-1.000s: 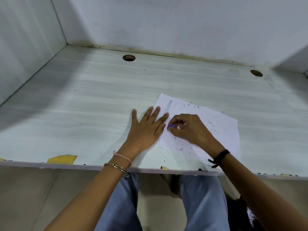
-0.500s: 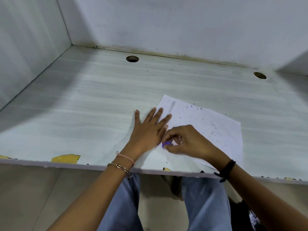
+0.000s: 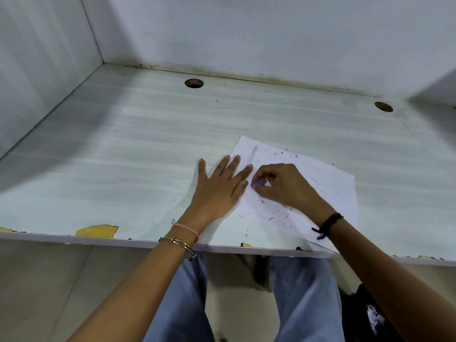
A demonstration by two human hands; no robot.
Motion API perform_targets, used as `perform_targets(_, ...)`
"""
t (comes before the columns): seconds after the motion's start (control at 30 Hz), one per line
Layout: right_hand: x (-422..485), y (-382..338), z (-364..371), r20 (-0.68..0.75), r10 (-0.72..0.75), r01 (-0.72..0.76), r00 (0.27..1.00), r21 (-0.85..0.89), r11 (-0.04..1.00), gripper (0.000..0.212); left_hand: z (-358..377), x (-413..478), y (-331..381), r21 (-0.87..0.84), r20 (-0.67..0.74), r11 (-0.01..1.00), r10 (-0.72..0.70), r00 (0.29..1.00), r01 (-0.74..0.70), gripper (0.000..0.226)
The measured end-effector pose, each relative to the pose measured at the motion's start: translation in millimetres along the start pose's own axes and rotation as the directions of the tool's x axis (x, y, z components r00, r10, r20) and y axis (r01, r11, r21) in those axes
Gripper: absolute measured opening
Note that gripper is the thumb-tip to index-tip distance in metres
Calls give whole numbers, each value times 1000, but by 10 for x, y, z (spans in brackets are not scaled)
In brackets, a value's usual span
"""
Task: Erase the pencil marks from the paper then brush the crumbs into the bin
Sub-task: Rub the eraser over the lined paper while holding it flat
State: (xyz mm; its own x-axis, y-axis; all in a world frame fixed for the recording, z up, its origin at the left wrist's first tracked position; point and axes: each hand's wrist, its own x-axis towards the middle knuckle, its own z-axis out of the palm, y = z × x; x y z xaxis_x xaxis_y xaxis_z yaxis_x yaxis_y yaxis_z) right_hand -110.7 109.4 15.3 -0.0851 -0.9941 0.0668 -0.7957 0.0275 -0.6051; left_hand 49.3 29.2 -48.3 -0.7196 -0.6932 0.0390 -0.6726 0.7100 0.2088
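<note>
A white sheet of paper (image 3: 328, 183) lies near the desk's front edge, with faint pencil lines at its far left corner and several dark eraser crumbs (image 3: 276, 215) scattered over it. My left hand (image 3: 219, 188) lies flat with spread fingers on the paper's left edge and the desk, pressing it down. My right hand (image 3: 283, 186) pinches a small purple eraser (image 3: 256, 184) against the paper, right beside my left fingertips. No bin is in view.
The pale desk (image 3: 148, 156) has walls behind and to the left, and two round cable holes (image 3: 194, 83) at the back. Its front edge has chipped yellow patches (image 3: 97, 230). My legs in jeans are below the desk; a dark bag (image 3: 365, 314) sits at lower right.
My right hand with the eraser moved toward me half a second ago and is now back further up the paper, near my left fingertips. My left hand has stayed flat.
</note>
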Motion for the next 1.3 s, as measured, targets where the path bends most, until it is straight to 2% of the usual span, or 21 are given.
perform_targets(0.13,-254,-146,94,269,-82,74,960,39,997,9,27,4,-3,45,-24,999,11,1000,-10,50)
perform_targets(0.17,-233,-116,66,275,-82,74,958,38,997,9,29,0,1,46,-21,999,9,1000,-8,50)
perform_targets(0.3,20,77,-13,3,-26,26,1000,-19,999,7,-4,1,-2,8,9,1000,1,1000,-1,49)
perform_targets(0.33,10,64,23,-4,-28,28,1000,-19,999,6,-10,6,-5,5,7,1000,-3,1000,3,49)
perform_targets(0.47,-247,-87,90,262,-98,84,960,63,994,9,3,8,1,40,-4,999,2,1000,-1,50)
perform_targets(0.5,-229,-66,51,270,-96,80,958,67,994,10,12,8,6,40,-5,999,3,1000,-3,50)
perform_targets(0.63,51,92,-18,-1,-30,30,1000,7,1000,5,19,8,-4,26,-4,1000,4,1000,-4,50)
perform_targets(0.67,60,72,14,-23,-25,25,999,14,1000,4,12,11,-8,26,-4,1000,-2,1000,2,50)
perform_targets(0.7,28,40,48,6,-39,39,999,16,999,4,7,12,-7,24,-1,1000,-7,1000,7,50)
perform_targets(0.8,-141,-54,71,219,-65,56,974,47,997,8,4,15,4,37,7,999,-1,1000,1,50)
perform_targets(0.83,-132,-42,47,232,-64,56,971,39,998,8,13,13,8,43,1,999,1,1000,-2,50)
perform_targets(0.97,98,54,5,-12,-28,28,1000,12,1000,3,12,7,-1,17,2,1000,-4,1000,4,49)
perform_targets(1.03,61,-3,60,18,-47,47,999,7,999,4,-2,12,-2,10,6,1000,-11,1000,11,49)
perform_targets(1.13,-102,-92,72,237,-53,46,970,32,998,6,-6,15,11,20,15,1000,-1,1000,1,50)
perform_targets(1.17,-86,-69,44,249,-44,37,968,31,999,5,4,9,15,21,11,1000,-1,1000,1,50)
perform_targets(1.3,92,-9,3,24,-48,47,999,21,999,5,13,9,4,36,-1,999,-2,1000,2,50)
